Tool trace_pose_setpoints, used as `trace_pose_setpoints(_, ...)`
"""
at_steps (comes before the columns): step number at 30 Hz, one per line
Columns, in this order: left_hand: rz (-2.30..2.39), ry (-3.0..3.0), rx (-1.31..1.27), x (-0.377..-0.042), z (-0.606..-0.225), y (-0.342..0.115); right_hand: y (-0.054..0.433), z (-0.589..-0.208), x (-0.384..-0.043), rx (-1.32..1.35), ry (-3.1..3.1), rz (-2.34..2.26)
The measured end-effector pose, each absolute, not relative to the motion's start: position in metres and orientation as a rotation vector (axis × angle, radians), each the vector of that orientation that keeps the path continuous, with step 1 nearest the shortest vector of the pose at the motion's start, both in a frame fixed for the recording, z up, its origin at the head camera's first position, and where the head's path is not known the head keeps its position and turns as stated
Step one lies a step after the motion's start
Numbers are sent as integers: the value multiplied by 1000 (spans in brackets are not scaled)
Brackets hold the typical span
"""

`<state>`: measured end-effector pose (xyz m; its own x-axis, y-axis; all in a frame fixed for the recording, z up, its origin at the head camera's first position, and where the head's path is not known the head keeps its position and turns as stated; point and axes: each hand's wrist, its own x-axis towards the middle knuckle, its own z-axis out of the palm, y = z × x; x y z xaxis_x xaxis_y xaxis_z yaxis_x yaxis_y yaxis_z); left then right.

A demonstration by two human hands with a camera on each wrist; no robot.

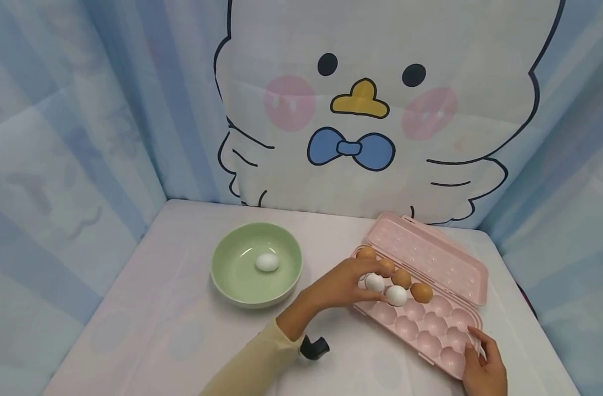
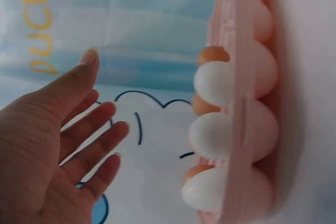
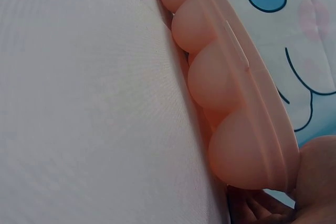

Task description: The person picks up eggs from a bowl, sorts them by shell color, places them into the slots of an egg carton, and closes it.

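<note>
A pink egg carton (image 1: 430,335) lies with its lid folded back on the table's right side. Brown eggs (image 1: 422,292) fill part of its back row. In front of them sit white eggs (image 1: 397,295), one largely hidden behind my left hand (image 1: 348,283). That hand hovers over the carton's left end, thumb and fingers spread. The left wrist view shows its palm bare and apart from the white eggs (image 2: 211,136). My right hand (image 1: 485,366) grips the carton's right end, with the thumb at the rim and fingers underneath in the right wrist view.
Left of the carton stands a green bowl (image 1: 227,275) with one white egg (image 1: 267,262) in it. A black wrist mount (image 1: 315,348) juts out beside the left sleeve. Behind the table hangs a curtain (image 1: 301,181) with a printed duck. The carton's open lid (image 1: 425,253) leans toward the back.
</note>
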<state>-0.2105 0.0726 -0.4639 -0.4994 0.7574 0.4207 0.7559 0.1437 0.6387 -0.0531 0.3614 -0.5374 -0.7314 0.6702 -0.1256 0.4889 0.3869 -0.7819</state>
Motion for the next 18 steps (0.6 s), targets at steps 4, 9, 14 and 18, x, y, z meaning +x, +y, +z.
trace_pose_setpoints(4, 1222, 2429, 1411, -206, -442, 30, 362, -539, -51, -1012, -2400, 1311)
trace_pose_setpoints(9, 1105, 2532, 1189, -217, -431, -39, 361, -542, -51, -995, -2349, 1367)
trace_pose_setpoints(14, 1125, 2550, 999, -234, -433, -101, 361, -542, -51, -983, -2326, 1369)
trace_pose_setpoints(18, 1104, 2512, 891, -245, -444, -132, 362, -541, -52, -965, -2330, 1354)
